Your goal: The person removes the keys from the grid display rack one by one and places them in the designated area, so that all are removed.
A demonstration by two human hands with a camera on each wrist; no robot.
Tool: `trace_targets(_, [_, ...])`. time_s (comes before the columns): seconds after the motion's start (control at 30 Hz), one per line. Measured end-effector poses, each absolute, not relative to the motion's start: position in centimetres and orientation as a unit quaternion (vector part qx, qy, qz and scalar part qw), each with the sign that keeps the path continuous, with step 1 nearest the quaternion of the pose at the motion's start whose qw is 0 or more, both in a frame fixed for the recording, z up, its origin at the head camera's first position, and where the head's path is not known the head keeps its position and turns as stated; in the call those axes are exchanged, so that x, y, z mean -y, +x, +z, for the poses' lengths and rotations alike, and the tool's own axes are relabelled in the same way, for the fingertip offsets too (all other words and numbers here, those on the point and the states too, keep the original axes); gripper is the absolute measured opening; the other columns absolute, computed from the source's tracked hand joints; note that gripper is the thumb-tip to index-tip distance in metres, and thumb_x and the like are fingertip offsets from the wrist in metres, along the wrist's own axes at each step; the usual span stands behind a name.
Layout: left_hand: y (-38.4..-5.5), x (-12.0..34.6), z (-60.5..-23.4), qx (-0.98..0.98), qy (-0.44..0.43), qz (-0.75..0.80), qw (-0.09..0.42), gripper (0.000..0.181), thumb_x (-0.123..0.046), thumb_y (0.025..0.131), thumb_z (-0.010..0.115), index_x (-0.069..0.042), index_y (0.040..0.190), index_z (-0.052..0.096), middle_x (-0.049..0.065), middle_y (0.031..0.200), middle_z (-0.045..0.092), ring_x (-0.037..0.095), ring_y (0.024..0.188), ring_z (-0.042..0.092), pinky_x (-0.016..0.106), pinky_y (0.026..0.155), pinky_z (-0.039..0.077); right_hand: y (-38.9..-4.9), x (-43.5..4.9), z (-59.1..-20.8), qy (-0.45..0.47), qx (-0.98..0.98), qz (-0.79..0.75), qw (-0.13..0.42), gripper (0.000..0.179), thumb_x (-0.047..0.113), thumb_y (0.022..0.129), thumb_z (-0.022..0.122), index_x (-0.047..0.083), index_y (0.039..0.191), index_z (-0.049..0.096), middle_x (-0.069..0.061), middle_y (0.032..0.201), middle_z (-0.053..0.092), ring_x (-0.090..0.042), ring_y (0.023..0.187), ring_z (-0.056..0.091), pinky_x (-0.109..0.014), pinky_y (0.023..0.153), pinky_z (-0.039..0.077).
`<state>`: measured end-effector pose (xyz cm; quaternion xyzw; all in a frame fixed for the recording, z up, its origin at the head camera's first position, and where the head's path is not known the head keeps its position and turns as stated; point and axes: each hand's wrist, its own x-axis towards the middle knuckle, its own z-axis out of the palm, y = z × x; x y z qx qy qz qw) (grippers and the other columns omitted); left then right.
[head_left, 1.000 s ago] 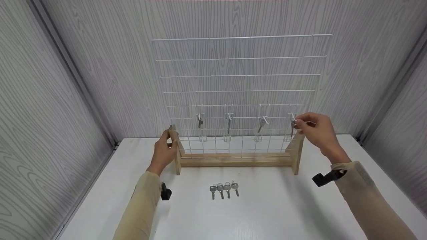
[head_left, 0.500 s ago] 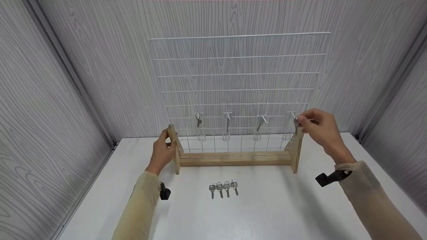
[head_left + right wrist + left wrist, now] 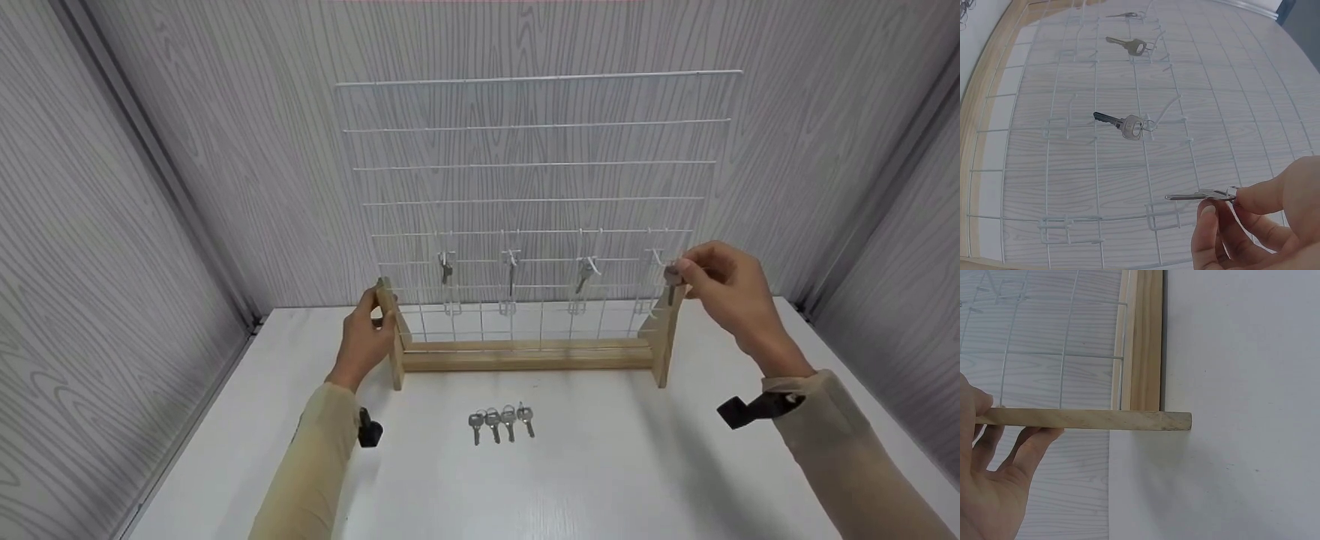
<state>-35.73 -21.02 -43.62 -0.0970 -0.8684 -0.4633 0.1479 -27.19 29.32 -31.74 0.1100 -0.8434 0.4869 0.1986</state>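
Note:
My right hand (image 3: 731, 296) pinches a metal key (image 3: 672, 279) near its ring, just right of the rightmost white hook (image 3: 657, 257) on the wire grid. In the right wrist view, that key (image 3: 1185, 197) points left from between thumb and fingers, apart from the hook. Three other keys hang from the remaining upper hooks: a left key (image 3: 447, 268), a middle key (image 3: 512, 275) and a right key (image 3: 584, 276). My left hand (image 3: 365, 337) grips the left wooden side panel (image 3: 1089, 418) of the stand, with fingers on both faces in the left wrist view.
Several keys with rings lie in a row, one of them a key (image 3: 493, 421), on the white table (image 3: 570, 465) before the stand. A wooden crossbar (image 3: 525, 360) joins the side panels. Wood-grain walls (image 3: 225, 150) enclose the back and sides.
My right hand has drawn the key off the rightmost hook and moved it slightly right and toward me. My left hand keeps its hold on the side panel.

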Motion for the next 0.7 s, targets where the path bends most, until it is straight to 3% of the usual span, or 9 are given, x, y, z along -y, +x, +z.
trace_targets(0.47, [-35.4,20.8,-43.5,0.867,-0.098,-0.464,0.156,0.052,-0.011,0.111,0.05,-0.001,0.161,0.038,0.025,0.159,0.05,0.046,0.13,0.063,0.057,0.107,0.059,-26.7,-27.7,-32.2,0.12,0.842,0.486,0.202,0.026,0.022,0.108,0.066,-0.002,0.116,0.071,-0.002,0.103,0.072,-0.005,0.09,0.065,-0.014,0.077,0.056])
trace_targets(0.7, [-35.5,20.8,-43.4,0.869,-0.09,-0.463,0.152,0.054,-0.013,0.111,0.051,-0.002,0.162,0.037,0.025,0.161,0.049,0.045,0.129,0.064,0.055,0.105,0.06,-27.0,-26.6,-32.9,0.131,0.842,0.489,0.186,0.024,0.021,0.108,0.066,0.0,0.117,0.072,-0.01,0.108,0.074,-0.005,0.092,0.067,-0.015,0.078,0.058])
